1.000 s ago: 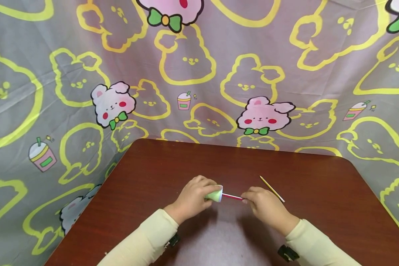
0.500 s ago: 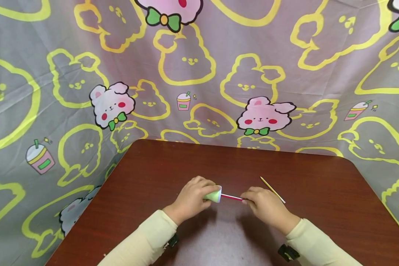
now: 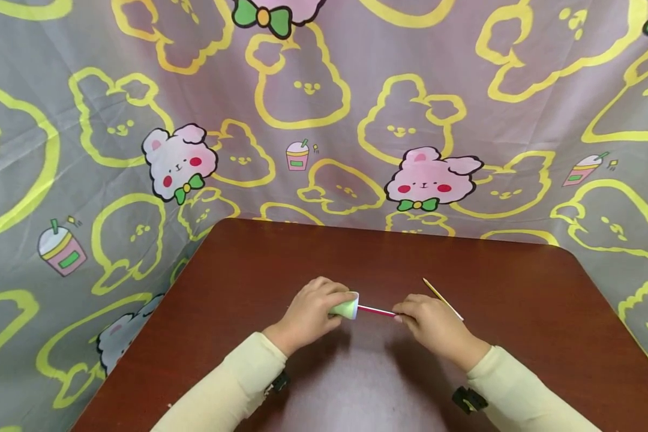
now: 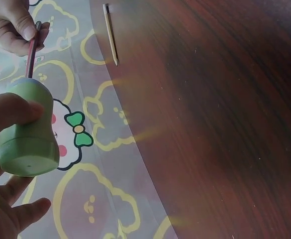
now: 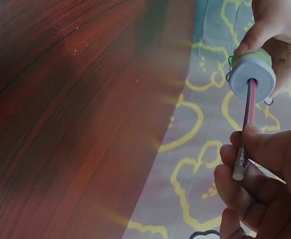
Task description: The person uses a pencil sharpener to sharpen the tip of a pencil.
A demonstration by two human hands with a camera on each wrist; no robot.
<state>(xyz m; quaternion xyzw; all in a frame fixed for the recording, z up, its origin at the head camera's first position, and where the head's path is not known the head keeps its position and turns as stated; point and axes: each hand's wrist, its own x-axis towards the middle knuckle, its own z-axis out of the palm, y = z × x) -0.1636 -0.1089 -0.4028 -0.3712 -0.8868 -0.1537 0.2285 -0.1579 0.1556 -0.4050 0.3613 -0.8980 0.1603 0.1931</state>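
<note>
My left hand [image 3: 309, 315] grips a light green pencil sharpener [image 3: 348, 308] with a waisted body, held lying sideways. Its pale end, seen in the right wrist view, has a round hole with a red and dark striped pencil [image 5: 251, 107] pushed into it. Near the eraser end of that pencil, the thumb and fingers of my right hand [image 3: 437, 327] pinch it. The pencil's tip is hidden inside the sharpener. In the left wrist view, the flat base of the sharpener [image 4: 28, 157] faces the camera, with the thumb across its side.
A second pencil [image 3: 441, 297], yellowish, lies on the dark red-brown table [image 3: 281, 258] just beyond my right hand. Behind and to the left of the table hangs a grey curtain [image 3: 335, 132] printed with cartoon animals.
The head view has tilted down slightly, so table and hands sit a little higher in the picture. Both hands keep nearly the same grip, with the pencil still in the sharpener.
</note>
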